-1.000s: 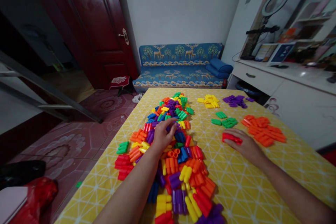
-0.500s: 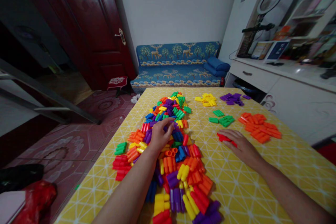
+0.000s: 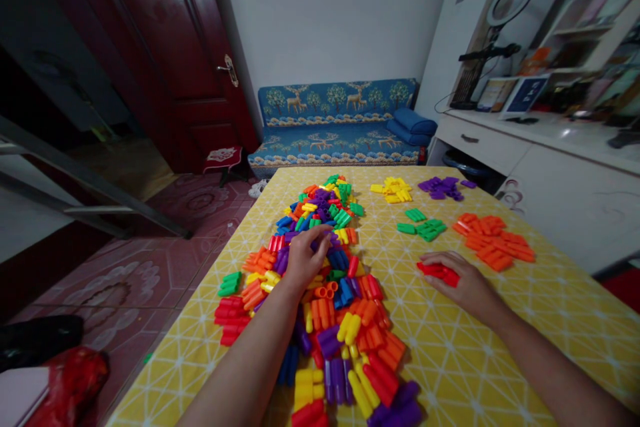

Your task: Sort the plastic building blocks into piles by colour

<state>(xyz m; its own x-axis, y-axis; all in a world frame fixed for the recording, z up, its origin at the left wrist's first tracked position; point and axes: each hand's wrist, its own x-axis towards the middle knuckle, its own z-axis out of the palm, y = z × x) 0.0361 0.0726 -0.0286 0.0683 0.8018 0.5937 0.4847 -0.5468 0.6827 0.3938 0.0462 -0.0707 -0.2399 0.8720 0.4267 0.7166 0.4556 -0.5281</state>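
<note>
Clearly, the right hand (image 3: 457, 273) is the one nearer the small cluster of red building blocks (image 3: 443, 273), for they lie directly within its grip: fingers curved over the far side, thumb along the near side, a strip of red showing between. That strip runs with its long axis slantwise, from its far-left end, which pokes out past the fingertips, to its near-right end by the palm — roughly in line with the right forearm (image 3: 545, 350). So the grip is closed around the red pieces, though how firmly it presses cannot be told. The cluster sits low over the yellow table (image 3: 435, 360), to the right of the mixed block pile (image 3: 325, 307) and apart from it. Just beyond the hand are the green blocks (image 3: 430, 229); the orange blocks (image 3: 495, 240) lie near it, farther off and to the right, while the yellow blocks (image 3: 393, 190) and purple blocks (image 3: 440, 188) are toward the far edge. The left hand (image 3: 306, 255) is well apart from the red cluster, low over the middle of the pile, thumb and forefinger a narrow gap apart — whether it holds any piece is hidden from this side.
</note>
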